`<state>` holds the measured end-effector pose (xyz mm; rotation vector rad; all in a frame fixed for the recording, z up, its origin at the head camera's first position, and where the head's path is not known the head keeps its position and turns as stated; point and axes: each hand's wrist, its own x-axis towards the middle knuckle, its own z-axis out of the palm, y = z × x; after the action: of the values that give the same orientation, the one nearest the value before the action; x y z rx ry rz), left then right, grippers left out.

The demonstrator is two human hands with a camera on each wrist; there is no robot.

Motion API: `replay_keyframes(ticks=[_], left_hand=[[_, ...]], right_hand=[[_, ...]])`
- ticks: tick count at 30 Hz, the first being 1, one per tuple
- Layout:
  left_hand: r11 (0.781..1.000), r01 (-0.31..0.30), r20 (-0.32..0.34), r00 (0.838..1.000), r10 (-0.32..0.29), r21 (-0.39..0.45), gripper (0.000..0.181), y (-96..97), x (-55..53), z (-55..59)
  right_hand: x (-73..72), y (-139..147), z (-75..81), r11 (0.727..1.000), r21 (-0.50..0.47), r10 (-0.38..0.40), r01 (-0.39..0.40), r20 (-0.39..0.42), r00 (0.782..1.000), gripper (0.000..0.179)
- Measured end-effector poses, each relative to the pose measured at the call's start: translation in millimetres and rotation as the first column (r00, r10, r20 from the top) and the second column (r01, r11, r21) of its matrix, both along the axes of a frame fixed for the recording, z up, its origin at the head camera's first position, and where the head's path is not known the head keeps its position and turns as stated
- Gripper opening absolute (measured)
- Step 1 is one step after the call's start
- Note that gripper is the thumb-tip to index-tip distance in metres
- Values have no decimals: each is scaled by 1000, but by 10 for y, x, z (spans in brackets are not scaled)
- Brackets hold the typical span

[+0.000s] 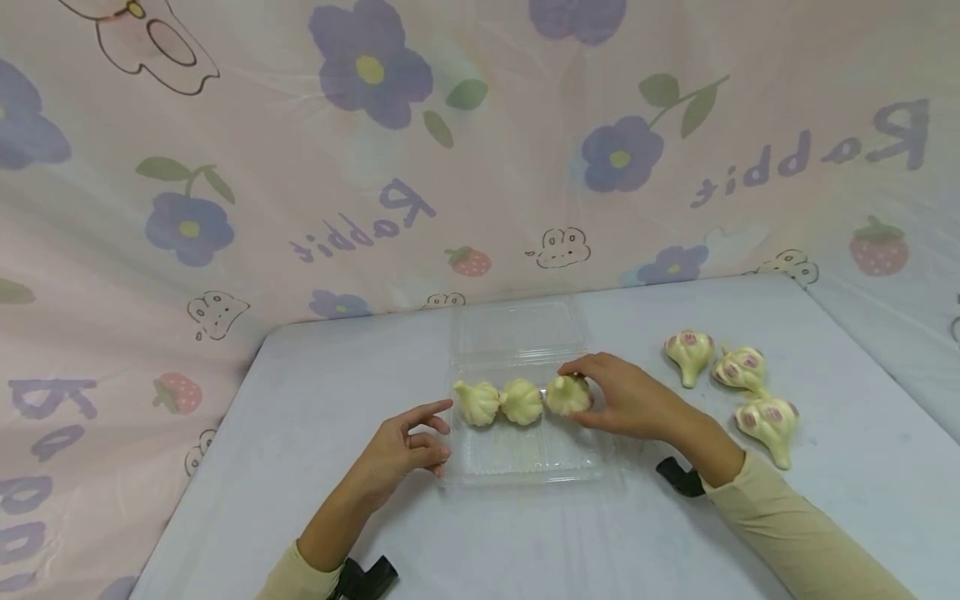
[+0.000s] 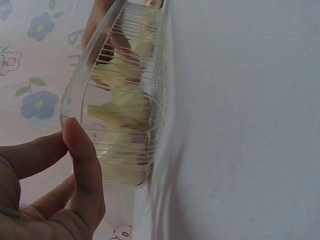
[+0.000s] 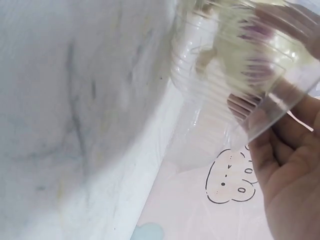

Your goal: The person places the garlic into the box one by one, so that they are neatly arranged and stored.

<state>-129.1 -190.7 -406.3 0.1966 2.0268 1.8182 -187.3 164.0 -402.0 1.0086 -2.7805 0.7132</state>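
Three pale garlic bulbs (image 1: 477, 403) sit in a row inside a clear plastic clamshell box (image 1: 525, 478). My right hand (image 1: 630, 398) reaches over the box's right wall and grips the rightmost garlic bulb (image 1: 567, 395) between thumb and fingers. Through the ribbed wall, the right wrist view shows that garlic bulb (image 3: 245, 55) with purple patches. My left hand (image 1: 401, 454) is at the box's left edge with its fingers loosely bent and holding nothing. In the left wrist view, a fingertip of the left hand (image 2: 55, 185) lies at the rim of the box (image 2: 72, 92).
Three more garlic bulbs (image 1: 768, 423) with purple patches lie on the white table (image 1: 360, 358) to the right. The box's lid (image 1: 521, 327) lies folded back behind it. A patterned pink curtain (image 1: 480, 150) stands along the table's back edge.
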Motion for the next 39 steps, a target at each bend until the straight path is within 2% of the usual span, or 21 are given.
replay_keyframes(ticks=[6,13,28,39], left_hand=[[1000,2,0,1000,-2,1,69,1,-7,-7],[1000,8,-7,1000,-8,1,70,17,-33,-25],[1000,-15,-3,1000,15,5,71,12,-18,-32],[1000,-14,-3,1000,14,8,70,11,-2,-22]], right_hand=[[-9,-9,-29,1000,9,-7,7,-4,1000,57],[-29,-27,-20,1000,22,-8,9,-47,999,53],[-58,-116,-28,998,65,-16,19,-44,999,54],[-39,-128,-65,998,55,-34,36,-36,999,57]])
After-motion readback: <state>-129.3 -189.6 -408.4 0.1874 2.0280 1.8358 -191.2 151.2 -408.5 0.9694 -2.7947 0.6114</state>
